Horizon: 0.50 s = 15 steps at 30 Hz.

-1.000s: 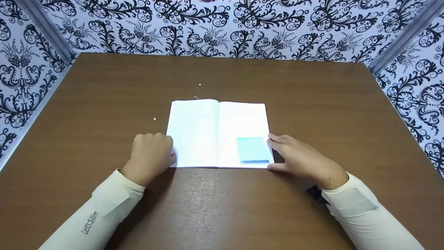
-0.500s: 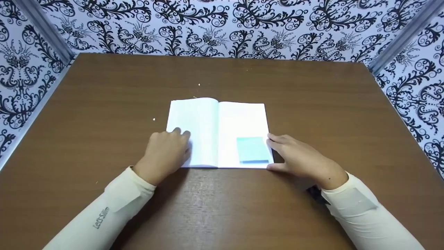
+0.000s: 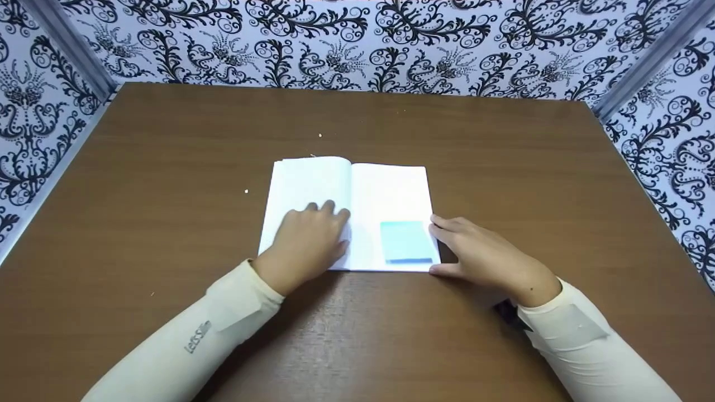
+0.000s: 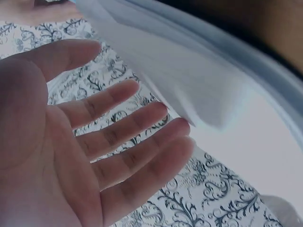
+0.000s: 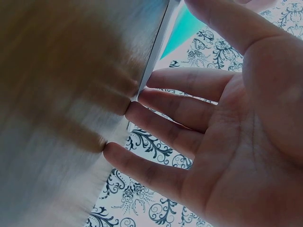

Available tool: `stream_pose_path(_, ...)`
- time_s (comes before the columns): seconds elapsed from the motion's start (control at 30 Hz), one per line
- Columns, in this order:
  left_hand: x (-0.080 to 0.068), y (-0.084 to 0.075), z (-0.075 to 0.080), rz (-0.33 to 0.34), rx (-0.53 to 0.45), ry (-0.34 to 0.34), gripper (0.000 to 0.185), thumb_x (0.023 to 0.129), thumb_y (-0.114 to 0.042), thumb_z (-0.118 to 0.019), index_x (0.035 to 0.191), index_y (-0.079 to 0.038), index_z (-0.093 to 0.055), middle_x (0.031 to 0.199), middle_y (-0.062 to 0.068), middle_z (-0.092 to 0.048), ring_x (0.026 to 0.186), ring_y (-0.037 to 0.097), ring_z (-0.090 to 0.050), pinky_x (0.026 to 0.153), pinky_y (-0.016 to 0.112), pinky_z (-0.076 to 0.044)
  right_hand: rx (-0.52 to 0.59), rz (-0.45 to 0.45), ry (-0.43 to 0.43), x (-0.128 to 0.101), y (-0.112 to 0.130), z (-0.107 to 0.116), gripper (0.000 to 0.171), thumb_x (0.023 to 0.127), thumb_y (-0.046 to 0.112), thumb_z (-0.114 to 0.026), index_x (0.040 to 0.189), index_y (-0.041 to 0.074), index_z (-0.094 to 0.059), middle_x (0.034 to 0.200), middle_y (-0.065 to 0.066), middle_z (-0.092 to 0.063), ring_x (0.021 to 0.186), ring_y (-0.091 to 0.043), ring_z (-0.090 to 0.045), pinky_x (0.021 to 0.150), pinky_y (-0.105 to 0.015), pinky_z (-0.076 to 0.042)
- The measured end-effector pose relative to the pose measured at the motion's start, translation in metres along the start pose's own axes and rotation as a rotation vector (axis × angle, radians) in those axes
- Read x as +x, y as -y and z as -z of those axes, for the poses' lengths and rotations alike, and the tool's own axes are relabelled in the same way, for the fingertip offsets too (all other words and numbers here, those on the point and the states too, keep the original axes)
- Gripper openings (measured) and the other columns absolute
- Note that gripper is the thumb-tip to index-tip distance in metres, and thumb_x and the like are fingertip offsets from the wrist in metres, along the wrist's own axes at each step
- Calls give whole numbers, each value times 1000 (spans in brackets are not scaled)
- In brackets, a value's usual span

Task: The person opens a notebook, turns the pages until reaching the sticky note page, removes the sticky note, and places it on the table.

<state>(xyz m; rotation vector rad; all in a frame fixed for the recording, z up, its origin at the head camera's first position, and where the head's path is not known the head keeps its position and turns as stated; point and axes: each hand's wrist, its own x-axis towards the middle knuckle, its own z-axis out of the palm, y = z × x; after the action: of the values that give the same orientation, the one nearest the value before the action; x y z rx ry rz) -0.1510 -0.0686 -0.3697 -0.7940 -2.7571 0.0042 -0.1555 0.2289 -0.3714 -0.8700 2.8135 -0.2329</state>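
Observation:
An open notebook (image 3: 390, 192) with white pages lies on the brown table. On the lower part of its right page sits a light blue pad of sticky notes (image 3: 406, 241). My left hand (image 3: 304, 243) is over the left page, its fingertips near the spine. The left wrist view shows that hand's (image 4: 71, 137) fingers nearly straight, tips against the page (image 4: 218, 104). At the notebook's right edge rests my right hand (image 3: 486, 254), thumb by the lower corner. In the right wrist view, its fingers (image 5: 156, 172) are extended, touching the table and the notebook's side.
The brown table (image 3: 167, 139) carries a few tiny white specks around the notebook. Patterned black-and-white walls (image 3: 341, 56) stand behind it and at both sides. Grey corner strips (image 3: 78, 50) run up where the walls meet.
My left hand has slid right across the left page, from its outer edge to near the spine, and its fingers have straightened. The right hand and the sticky note pad have stayed put.

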Motion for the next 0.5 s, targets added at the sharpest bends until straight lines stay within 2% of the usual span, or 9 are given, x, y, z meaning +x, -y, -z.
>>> stream_pose_path(0.27,4,-13,-5,-81,29,70,35,87,-38,-74,104,-7,-69,93,11,-69,82,29,-70,60,42,-58,-1,12,-16,0,0,-1,75,88,39,-74,143,-5,-48,152,-21,-46,137,-38,-48,107,-53,-43)
stream_pose_path(0.5,4,-17,-5,-103,14,117,38,90,-38,-72,114,-9,-70,99,11,-70,88,29,-71,68,44,-60,-5,14,-25,2,2,0,80,88,40,-75,147,-2,-44,153,-21,-45,137,-38,-48,108,-53,-42)
